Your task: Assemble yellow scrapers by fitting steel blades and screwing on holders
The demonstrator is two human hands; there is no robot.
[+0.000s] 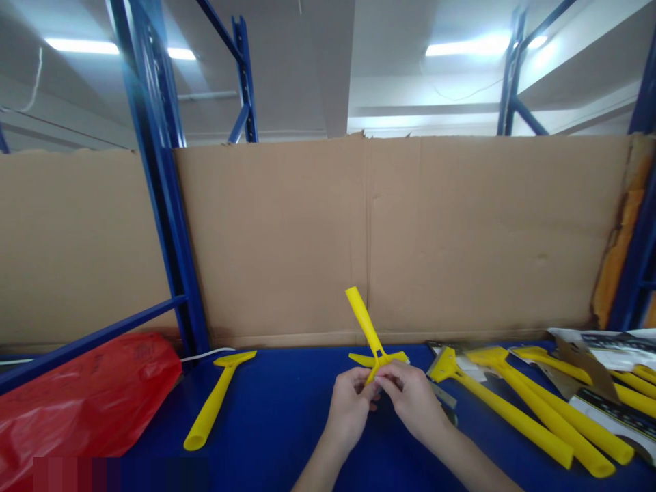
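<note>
A yellow scraper [365,321] is held up in front of me, its tubular handle tilted up and away to the left, its wide head towards me. My left hand [348,406] pinches the head's lower part from the left. From the right, my right hand [413,396] closes its fingers on the same part, and the two hands' fingertips meet there. The fingers hide some of the head. Beside my right hand lies a small grey flat piece [443,395], partly covered. To the left, another yellow scraper [211,408] lies on the blue table [271,424].
At right, several yellow scrapers [517,410] lie together with black-and-white packaging [615,413]. A red plastic bag [102,396] sits at left by a blue rack post [164,191]. A cardboard panel [287,239] stands upright behind the table.
</note>
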